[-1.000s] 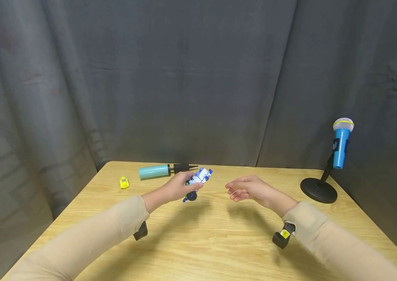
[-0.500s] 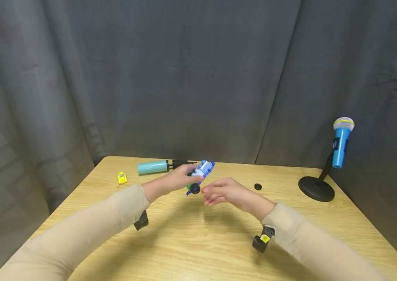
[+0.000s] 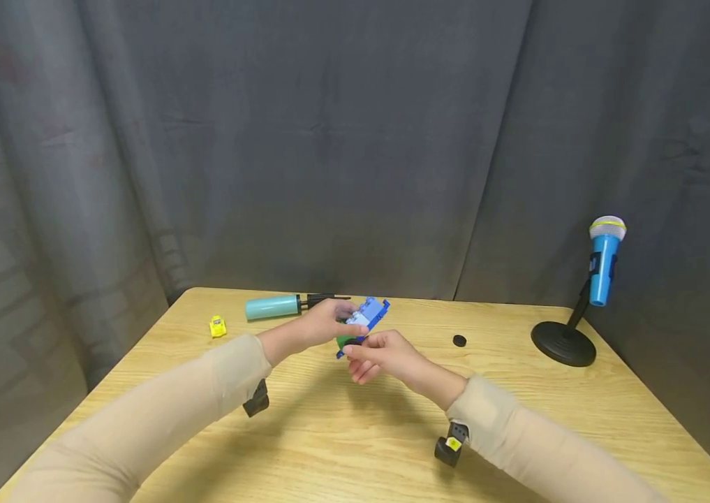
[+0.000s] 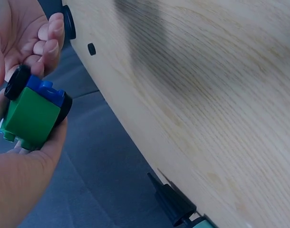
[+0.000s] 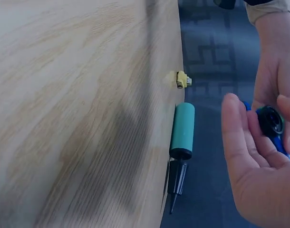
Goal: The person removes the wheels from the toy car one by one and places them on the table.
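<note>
The brick-built toy car [image 3: 364,320] is up off the counter [image 3: 342,426], held in my left hand [image 3: 320,327] above the middle of the far half. Its long axis runs from low near me to high and away to my right, so the blue nose tips up and the wheeled end points down toward my right hand [image 3: 382,355]. In the left wrist view the green block [image 4: 31,116] of its underside faces out, with a black wheel [image 4: 16,81] at the top just beside my right fingertips [image 4: 50,40]. My left fingers are curled round the body, gripping it. My right hand has its fingers loosely bent and touching that lower wheel end; I cannot tell whether they pinch it or only rest on it. My right hand is the nearer one to the wheel, palm turned up and in, wrist low.

Well apart on the counter lie a loose black wheel [image 3: 459,341] to my right, and a teal pump [image 3: 273,307] and small yellow piece [image 3: 218,326] to my left.
</note>
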The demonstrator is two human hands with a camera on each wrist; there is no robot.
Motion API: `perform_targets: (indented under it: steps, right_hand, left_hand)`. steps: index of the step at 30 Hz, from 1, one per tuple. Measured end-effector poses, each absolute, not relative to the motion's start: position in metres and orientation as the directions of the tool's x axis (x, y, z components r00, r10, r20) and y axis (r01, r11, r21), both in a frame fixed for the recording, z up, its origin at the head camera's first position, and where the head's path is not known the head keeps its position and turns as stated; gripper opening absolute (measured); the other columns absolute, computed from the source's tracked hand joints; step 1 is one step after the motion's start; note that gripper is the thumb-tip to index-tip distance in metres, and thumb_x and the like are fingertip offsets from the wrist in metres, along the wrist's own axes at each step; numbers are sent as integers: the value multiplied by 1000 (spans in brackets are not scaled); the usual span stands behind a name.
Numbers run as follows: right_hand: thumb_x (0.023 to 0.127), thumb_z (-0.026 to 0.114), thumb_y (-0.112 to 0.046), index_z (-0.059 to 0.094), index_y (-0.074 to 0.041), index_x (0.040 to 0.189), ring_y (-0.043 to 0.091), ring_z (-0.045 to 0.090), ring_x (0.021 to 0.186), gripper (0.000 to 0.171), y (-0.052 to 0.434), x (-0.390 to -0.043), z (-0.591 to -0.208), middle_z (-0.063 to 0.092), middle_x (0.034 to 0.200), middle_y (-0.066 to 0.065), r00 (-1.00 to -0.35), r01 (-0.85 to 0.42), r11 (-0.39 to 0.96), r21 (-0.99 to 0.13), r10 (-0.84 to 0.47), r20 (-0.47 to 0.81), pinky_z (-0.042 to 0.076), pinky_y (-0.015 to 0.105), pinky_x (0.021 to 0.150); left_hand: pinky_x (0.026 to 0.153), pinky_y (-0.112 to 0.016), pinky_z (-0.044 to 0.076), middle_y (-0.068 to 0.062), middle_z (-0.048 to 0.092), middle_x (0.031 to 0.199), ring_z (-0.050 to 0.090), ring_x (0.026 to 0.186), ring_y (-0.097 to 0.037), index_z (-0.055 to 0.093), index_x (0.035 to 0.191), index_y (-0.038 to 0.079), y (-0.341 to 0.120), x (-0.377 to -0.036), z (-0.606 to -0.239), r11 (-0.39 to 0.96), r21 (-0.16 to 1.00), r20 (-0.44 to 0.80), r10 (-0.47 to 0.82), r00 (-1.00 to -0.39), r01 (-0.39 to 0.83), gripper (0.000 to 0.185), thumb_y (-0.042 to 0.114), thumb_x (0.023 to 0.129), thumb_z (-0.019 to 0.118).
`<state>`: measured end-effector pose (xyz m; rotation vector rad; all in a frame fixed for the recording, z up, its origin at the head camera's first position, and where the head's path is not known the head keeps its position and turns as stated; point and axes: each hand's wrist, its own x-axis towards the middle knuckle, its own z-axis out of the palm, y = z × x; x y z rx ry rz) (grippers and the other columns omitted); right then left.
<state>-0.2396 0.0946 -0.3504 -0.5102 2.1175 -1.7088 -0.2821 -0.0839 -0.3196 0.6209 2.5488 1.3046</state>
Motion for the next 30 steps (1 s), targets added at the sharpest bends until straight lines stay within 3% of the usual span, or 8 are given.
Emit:
perform_targets:
  steps: [9, 16, 24, 30]
  right_hand:
    - [91, 69, -21, 68, 6, 84, 13, 67, 57, 28, 90, -235, -352, 72, 75, 19, -908, -166, 224, -960, -414, 60, 59, 38, 63]
    - [91, 69, -18, 68, 11, 81, 13, 66, 54, 31, 89, -233, -352, 70, 71, 21, -913, -226, 233, -946, -389, 123, 58, 36, 57]
    - [90, 69, -16, 67, 8, 71, 20, 69, 54, 31, 89, -230, -350, 70, 67, 21, -901, -344, 316, -884, -376, 217, 57, 49, 58]
    - [89, 71, -15, 66, 3, 67, 19, 68, 53, 29, 87, -230, -350, 70, 64, 16, -889, -404, 373, -835, -374, 263, 58, 39, 54]
  left_hand:
    - [101, -47, 46, -12, 62, 129, 55, 125, -29, 57, 131, 2, -82, -282, -322, 519, 815, 5, 440, -898, 259, 53, 31, 89, 71]
    - [102, -46, 45, -14, 61, 131, 55, 125, -29, 55, 132, 0, -78, -282, -323, 530, 808, 11, 426, -905, 259, 54, 30, 90, 70]
    - [95, -42, 50, -16, 63, 127, 60, 119, -28, 57, 130, -3, -75, -279, -322, 539, 792, 33, 431, -902, 287, 50, 27, 91, 69]
    - [94, -43, 51, -17, 62, 128, 60, 118, -29, 56, 130, -4, -76, -281, -325, 552, 781, 40, 422, -906, 292, 50, 28, 93, 67]
